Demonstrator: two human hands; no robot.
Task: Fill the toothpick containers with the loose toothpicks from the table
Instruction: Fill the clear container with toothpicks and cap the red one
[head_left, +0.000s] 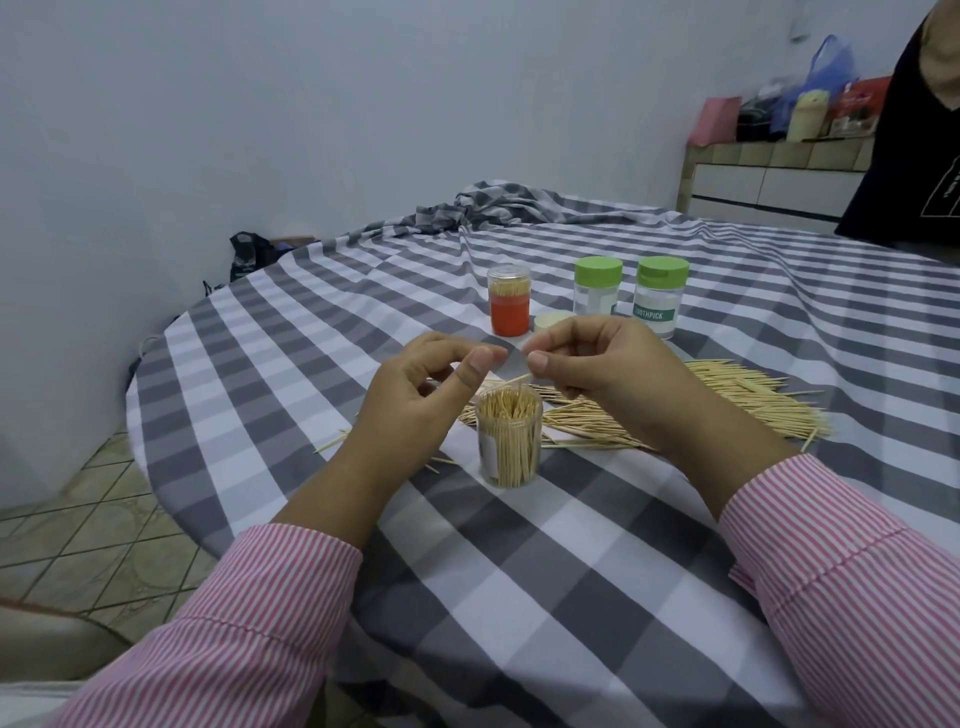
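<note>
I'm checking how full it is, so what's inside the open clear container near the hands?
The open clear container is packed with upright toothpicks nearly to its rim. A white label on its left side hides some. The right hand pinches one toothpick above it.

open clear container (509, 441) upright, toothpick-filled

Soft, even, cool indoor light is filling the room, neither bright nor dim. The open jar (509, 441) and the two hands (426, 395) (605, 374) are casting only faint, diffuse shadows on the checked cloth (571, 571), so no single source is showing. No glare is appearing on the green-lidded jars (661, 299). The wide lens is bending the wall (260, 130) and floor tiles (78, 530) near the edges. Clutter on the far counter (810, 114) is looking smeared and soft.
</note>
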